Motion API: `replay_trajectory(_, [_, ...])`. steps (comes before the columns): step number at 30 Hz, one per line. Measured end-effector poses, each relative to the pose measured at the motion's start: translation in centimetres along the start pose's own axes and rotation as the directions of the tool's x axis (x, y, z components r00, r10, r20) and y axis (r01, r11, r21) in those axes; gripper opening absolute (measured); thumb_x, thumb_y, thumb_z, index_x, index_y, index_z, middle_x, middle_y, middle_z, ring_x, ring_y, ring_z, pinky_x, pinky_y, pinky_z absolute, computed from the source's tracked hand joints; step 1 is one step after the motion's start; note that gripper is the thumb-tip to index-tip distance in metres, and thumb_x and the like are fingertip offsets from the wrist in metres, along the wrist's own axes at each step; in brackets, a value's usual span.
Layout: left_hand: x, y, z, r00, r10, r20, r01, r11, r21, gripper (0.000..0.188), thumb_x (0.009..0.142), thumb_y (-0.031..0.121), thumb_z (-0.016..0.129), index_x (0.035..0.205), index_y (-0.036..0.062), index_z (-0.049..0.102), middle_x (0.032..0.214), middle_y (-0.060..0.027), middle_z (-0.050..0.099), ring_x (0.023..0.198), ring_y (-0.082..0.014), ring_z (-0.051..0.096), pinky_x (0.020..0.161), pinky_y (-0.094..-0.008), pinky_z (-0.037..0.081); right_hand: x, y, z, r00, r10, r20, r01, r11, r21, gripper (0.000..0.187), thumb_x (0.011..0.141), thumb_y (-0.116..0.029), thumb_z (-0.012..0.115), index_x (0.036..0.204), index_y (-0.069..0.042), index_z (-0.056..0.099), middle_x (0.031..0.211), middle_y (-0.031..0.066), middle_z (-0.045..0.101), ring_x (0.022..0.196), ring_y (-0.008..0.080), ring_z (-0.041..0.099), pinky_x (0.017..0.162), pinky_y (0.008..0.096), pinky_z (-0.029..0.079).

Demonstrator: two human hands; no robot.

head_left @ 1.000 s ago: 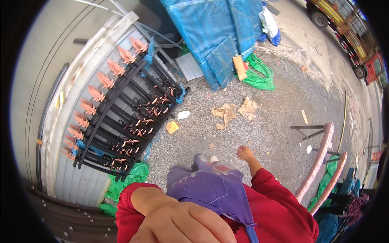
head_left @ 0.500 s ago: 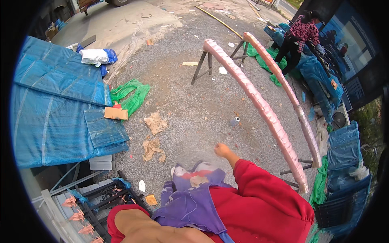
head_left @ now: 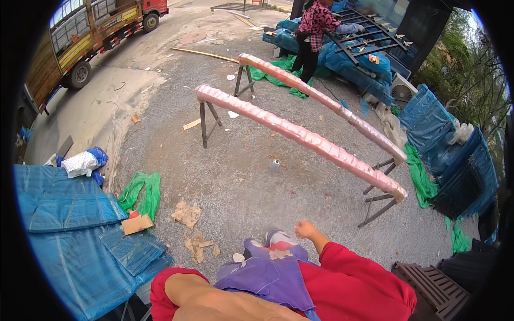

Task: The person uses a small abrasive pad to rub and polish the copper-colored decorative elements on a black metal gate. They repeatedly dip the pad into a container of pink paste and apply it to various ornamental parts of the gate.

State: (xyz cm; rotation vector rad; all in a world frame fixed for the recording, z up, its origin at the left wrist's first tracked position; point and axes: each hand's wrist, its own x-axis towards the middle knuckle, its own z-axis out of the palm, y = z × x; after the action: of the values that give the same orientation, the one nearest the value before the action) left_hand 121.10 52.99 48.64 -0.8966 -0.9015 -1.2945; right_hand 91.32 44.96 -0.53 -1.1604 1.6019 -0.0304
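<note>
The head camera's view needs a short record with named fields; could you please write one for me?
Right hand: above the gravel, nothing seen held
Left forearm: at the lower edge; grip unclear
Ahead of right hand: small can or bottle, on the gravel
Beyond it: two pink-wrapped bars on dark legs
Left: blue sheeting, green plastic, torn brown scraps
Far left: truck, red cab
Co-worker: checked top, beside a dark metal railing

- Grey gravel ground [head_left: 241, 195], mid-frame
- On it, two pink-wrapped trestles [head_left: 300, 136], centre to right
- Small can [head_left: 276, 165], near centre
- Torn cardboard [head_left: 187, 214], lower left
- Green sheeting [head_left: 149, 193], left
</note>
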Motion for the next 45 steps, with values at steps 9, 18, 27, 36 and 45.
replay_trajectory(9, [5.3,-7.0,-3.8,0.868,-0.459,0.188,0.491,0.742,-0.456,0.104,0.082,0.059,0.059,0.148,0.0141,-0.007,0.131,-0.0521,0.018,0.130,-0.0574,0.019,0.105,-0.0564,0.024,1.3,5.3,-5.3,0.988,0.092,-0.124,-0.061,0.971,0.230,0.026,0.090,-0.021,0.055,0.105,0.000,0.052,0.086,0.0130,0.065,0.066,0.0224,0.066,0.053,0.0352,0.054])
replay_trajectory(18, [7.3,-14.2,-6.9,0.947,-0.299,-0.116,0.230,0.885,-0.406,0.109,0.083,0.056,0.060,0.144,0.0040,-0.014,0.134,-0.0473,0.022,0.127,-0.0526,0.030,0.106,-0.0537,0.025,4.8,9.4,-11.9,0.972,0.164,-0.166,-0.104,0.941,0.321,0.018,0.090,-0.019,0.055,0.099,-0.003,0.053,0.080,0.0116,0.065,0.063,0.0211,0.065,0.049,0.0348,0.052])
replay_trajectory(27, [5.6,-15.6,-12.3,0.971,-0.162,-0.174,0.094,0.934,-0.344,0.116,0.086,0.057,0.054,0.133,-0.0045,-0.033,0.124,-0.0527,0.028,0.118,-0.0506,0.045,0.106,-0.0517,0.027,6.0,7.6,-12.1,0.969,0.193,-0.157,-0.154,0.961,0.230,0.019,0.087,-0.019,0.056,0.094,-0.001,0.055,0.078,0.0115,0.065,0.063,0.0216,0.066,0.050,0.0346,0.052])
replay_trajectory(36, [9.6,-3.5,-11.2,0.882,-0.223,-0.415,0.279,0.957,0.079,0.075,0.097,0.049,0.037,0.148,0.0121,-0.004,0.117,-0.0308,0.055,0.105,-0.0404,0.058,0.098,-0.0465,0.040,11.8,2.5,-7.2,0.989,0.102,-0.107,-0.067,0.955,0.289,0.020,0.092,-0.020,0.053,0.102,-0.003,0.048,0.086,0.0137,0.064,0.066,0.0248,0.066,0.055,0.0373,0.056])
replay_trajectory(45, [12.1,14.7,-17.2,0.902,-0.390,0.184,0.345,0.909,0.232,0.047,0.098,0.038,0.041,0.144,0.0309,0.031,0.110,-0.0127,0.063,0.096,-0.0291,0.061,0.083,-0.0384,0.048,11.4,-6.8,-0.3,0.973,0.179,-0.143,-0.118,0.927,0.356,0.018,0.091,-0.019,0.053,0.096,-0.002,0.053,0.081,0.0135,0.065,0.064,0.0243,0.066,0.051,0.0357,0.053])
